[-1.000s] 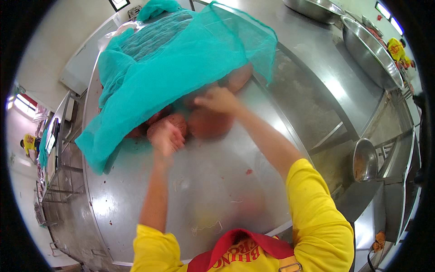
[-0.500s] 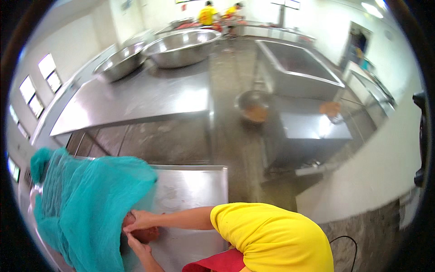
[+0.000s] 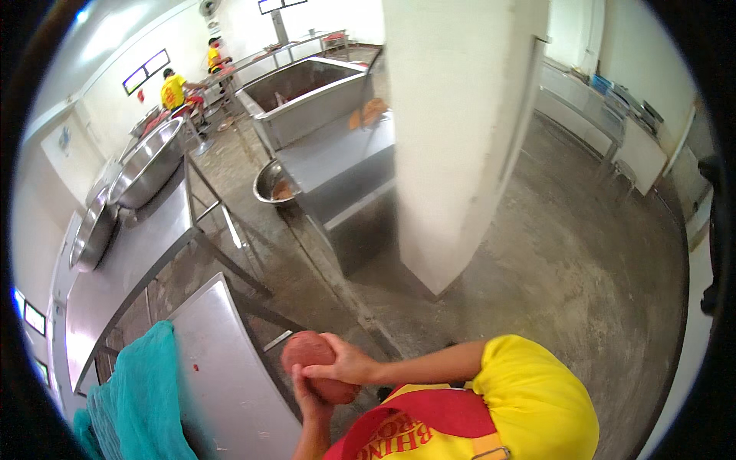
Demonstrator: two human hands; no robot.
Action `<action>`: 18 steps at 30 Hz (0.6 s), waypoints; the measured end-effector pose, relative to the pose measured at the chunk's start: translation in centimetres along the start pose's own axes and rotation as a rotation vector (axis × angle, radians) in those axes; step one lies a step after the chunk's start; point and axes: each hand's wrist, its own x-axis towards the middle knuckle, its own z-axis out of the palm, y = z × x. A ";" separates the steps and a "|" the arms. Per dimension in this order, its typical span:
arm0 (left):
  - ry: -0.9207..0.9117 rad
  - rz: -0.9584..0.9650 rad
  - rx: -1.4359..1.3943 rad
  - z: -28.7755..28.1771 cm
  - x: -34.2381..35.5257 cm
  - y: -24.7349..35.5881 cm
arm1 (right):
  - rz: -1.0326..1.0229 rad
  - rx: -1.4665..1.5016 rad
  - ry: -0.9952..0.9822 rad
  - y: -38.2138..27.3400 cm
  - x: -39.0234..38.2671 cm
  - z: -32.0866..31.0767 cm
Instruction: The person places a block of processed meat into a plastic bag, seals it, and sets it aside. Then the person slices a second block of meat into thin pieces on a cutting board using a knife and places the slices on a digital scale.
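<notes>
A rounded, reddish lump that looks like raw meat point(image 3: 307, 349) is held between my two hands, just off the right edge of the steel table point(image 3: 222, 337). My right hand point(image 3: 346, 363) presses on its right side, with the fingers curved around it. Below, my left hand point(image 3: 308, 397) supports it from underneath, thumb up along its side. Part of the lump's surface is hidden by the fingers. A teal mesh cloth point(image 3: 146, 391) lies bunched on the table's left part, apart from both hands.
Large steel basins point(image 3: 153, 167) stand on a longer steel table point(image 3: 146, 249) at left. Ahead are a bowl point(image 3: 267, 184) on the floor, a steel tub point(image 3: 307, 100) and a white pillar point(image 3: 460, 153). Two people in yellow point(image 3: 173, 92) work at the far left.
My view has turned to the right. Both hands have come away from the teal mesh cloth and lifted the meat lump clear of the steel table.
</notes>
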 end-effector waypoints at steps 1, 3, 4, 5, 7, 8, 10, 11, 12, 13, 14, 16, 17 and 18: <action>-0.065 -0.108 0.001 1.5 -0.1 -2.7 | 0.004 0.037 0.108 1.8 -2.6 -2.3; -0.211 -0.207 0.059 6.3 -1.1 -7.2 | 0.015 0.062 0.292 3.3 -7.9 -7.5; -0.270 -0.266 0.085 7.8 -1.1 -10.4 | 0.025 0.056 0.360 3.3 -10.9 -10.5; -0.323 -0.328 0.113 9.4 -1.1 -13.8 | 0.013 0.088 0.417 3.5 -14.1 -13.5; -0.435 -0.460 0.258 14.6 -2.0 -19.9 | -0.018 0.163 0.559 3.9 -20.8 -19.5; -0.558 -0.484 0.287 19.0 -3.7 -22.5 | -0.018 0.114 0.643 4.7 -24.5 -22.3; -0.751 -0.688 0.293 25.0 -6.7 -29.1 | 0.008 -0.006 0.822 5.7 -33.1 -28.1; -0.859 -0.797 0.307 28.3 -8.3 -32.5 | 0.009 0.002 0.868 5.7 -37.2 -30.9; -0.907 -0.851 0.327 31.3 -10.9 -35.6 | 0.016 0.029 0.924 5.8 -41.2 -33.0; -0.954 -0.925 0.361 33.9 -13.0 -37.9 | 0.017 0.065 0.992 5.4 -45.1 -34.7; -1.008 -0.996 0.386 36.4 -14.9 -40.1 | 0.110 0.062 1.024 4.4 -48.7 -36.2; -1.111 -1.079 0.462 41.4 -19.4 -45.0 | 0.117 -0.018 1.125 5.2 -55.4 -38.7; -1.186 -1.079 0.466 43.0 -21.2 -47.6 | 0.130 -0.049 1.182 6.1 -58.3 -39.4; -1.314 -1.079 0.445 44.6 -23.6 -49.7 | 0.178 -0.016 1.203 8.1 -61.1 -40.3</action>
